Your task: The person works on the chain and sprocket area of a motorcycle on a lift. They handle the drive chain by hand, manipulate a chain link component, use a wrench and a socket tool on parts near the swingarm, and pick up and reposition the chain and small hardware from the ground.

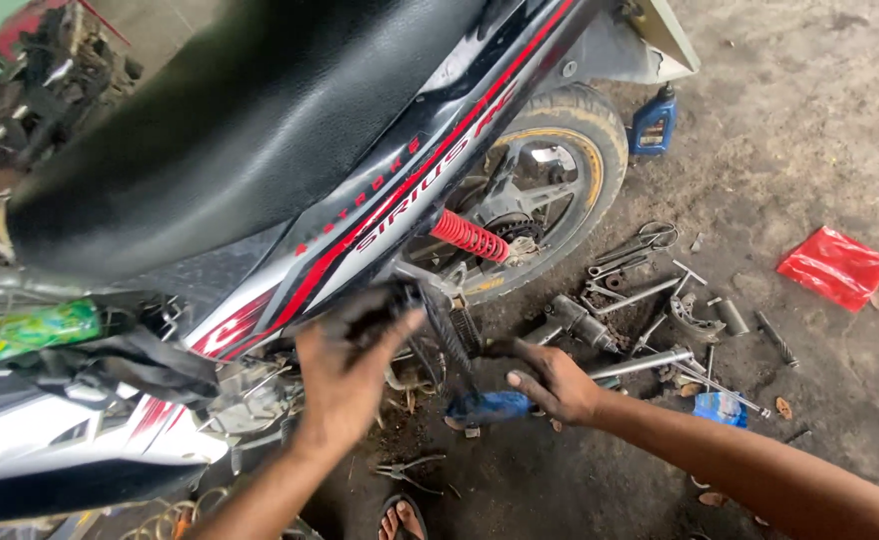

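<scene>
A motorcycle (260,150) with a black seat and a silver, red and black side panel fills the left and middle. My left hand (345,375) reaches up under the side panel and grips a black part near the engine area. My right hand (555,380) is closed on a blue-handled tool (490,407), which points toward the bike's lower frame beside the footrest. The red rear shock spring (470,237) and rear wheel (560,180) sit just above both hands.
Loose tools, bolts and metal parts (650,300) lie scattered on the dirt floor to the right. Pliers (410,468) lie by my sandalled foot (402,518). A red plastic bag (838,265) lies at the far right, and a blue oil bottle (653,125) stands behind the wheel.
</scene>
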